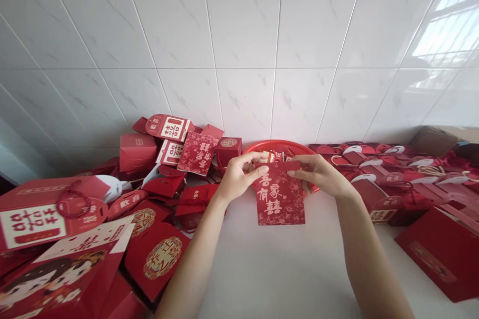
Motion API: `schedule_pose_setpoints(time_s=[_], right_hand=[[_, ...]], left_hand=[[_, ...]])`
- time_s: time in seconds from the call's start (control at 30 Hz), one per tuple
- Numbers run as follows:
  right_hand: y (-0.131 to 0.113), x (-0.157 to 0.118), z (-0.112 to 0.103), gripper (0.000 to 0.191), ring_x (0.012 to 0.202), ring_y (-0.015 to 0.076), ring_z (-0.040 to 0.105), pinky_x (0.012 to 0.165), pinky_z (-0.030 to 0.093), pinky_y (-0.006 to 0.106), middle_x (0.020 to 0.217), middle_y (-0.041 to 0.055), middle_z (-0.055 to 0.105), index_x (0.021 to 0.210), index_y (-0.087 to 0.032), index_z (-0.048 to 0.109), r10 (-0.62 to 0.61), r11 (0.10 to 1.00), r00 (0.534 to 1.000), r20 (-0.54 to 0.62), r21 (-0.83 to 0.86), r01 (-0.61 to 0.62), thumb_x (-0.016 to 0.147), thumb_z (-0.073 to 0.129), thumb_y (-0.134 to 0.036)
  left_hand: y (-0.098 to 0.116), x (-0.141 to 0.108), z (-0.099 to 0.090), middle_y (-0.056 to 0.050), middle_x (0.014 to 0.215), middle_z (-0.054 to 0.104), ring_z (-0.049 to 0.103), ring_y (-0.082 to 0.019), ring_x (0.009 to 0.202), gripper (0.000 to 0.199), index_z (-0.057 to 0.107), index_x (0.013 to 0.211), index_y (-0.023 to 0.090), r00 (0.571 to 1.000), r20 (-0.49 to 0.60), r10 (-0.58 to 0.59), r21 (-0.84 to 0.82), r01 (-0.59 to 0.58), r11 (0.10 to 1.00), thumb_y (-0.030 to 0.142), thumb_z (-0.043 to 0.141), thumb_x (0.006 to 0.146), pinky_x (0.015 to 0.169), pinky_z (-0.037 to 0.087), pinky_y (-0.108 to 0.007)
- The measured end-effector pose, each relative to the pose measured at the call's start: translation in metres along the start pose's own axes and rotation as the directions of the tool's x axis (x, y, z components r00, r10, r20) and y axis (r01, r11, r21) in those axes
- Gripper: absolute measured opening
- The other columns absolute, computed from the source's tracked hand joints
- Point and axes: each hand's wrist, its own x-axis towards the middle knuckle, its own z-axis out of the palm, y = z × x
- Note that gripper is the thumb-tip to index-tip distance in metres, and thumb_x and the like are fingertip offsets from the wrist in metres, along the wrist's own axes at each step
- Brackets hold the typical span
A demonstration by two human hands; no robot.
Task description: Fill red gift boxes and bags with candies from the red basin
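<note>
Between both hands hangs a flat red gift bag [280, 199] with white Chinese lettering and a pale flower print. My left hand [245, 174] pinches its upper left corner, thumb on the front. At the upper right corner, my right hand [318, 172] grips it the same way, fingers behind. The bag is upright above the white tabletop. Just behind it stands a red plastic basket [299, 146] with small wrapped items, partly hidden by the hands and the bag.
To the left is a heap of red gift boxes [157, 256], with a similar flowered bag [198, 153] on it. Rows of filled-looking red boxes [374, 199] line the right, with a larger red box [441, 251] in front. A tiled wall [243, 35] closes the back.
</note>
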Motion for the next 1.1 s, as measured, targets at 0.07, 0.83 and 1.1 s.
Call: schedule_pose_setpoints(time_s=[0.07,0.83,1.1], right_hand=[[0.001,0.0,-0.002,0.043,0.046,0.0144,0.063,0.043,0.051,0.024,0.059,-0.0026,0.063,0.107,-0.015,0.068,0.03,1.0,0.998,0.049,-0.002,-0.03,0.081,0.075,-0.049],[-0.038,-0.161,-0.053,0.047,0.044,0.0119,0.05,0.041,0.044,0.028,0.057,-0.0008,0.056,0.085,-0.017,0.074,-0.135,0.971,0.469,-0.873,-0.211,-0.114,0.064,0.084,-0.057],[0.002,-0.243,-0.048,0.044,0.039,0.0249,0.055,0.044,0.045,0.039,0.041,0.0029,0.056,0.069,-0.024,0.069,0.08,0.837,0.159,-0.984,-0.02,-0.546,0.051,0.078,-0.063]], left_hand=[[-0.001,0.0,0.002,-0.006,0.097,0.074,0.063,-0.013,0.067,0.029,0.073,0.101,0.018,0.999,-0.038,0.014,0.022,-0.013,1.0,0.036,0.075,0.078,0.061,0.051,-0.025],[0.016,-0.001,0.001,-0.002,0.072,0.07,0.059,-0.012,0.058,0.016,0.074,0.085,0.018,0.989,-0.079,0.128,0.023,-0.126,0.992,0.033,0.073,0.078,0.053,0.05,-0.022],[0.017,-0.003,0.008,-0.004,0.075,0.073,0.066,-0.015,0.067,0.018,0.075,0.085,0.017,0.99,0.006,0.141,0.014,-0.141,0.99,0.034,0.073,0.079,0.058,0.054,-0.023]])
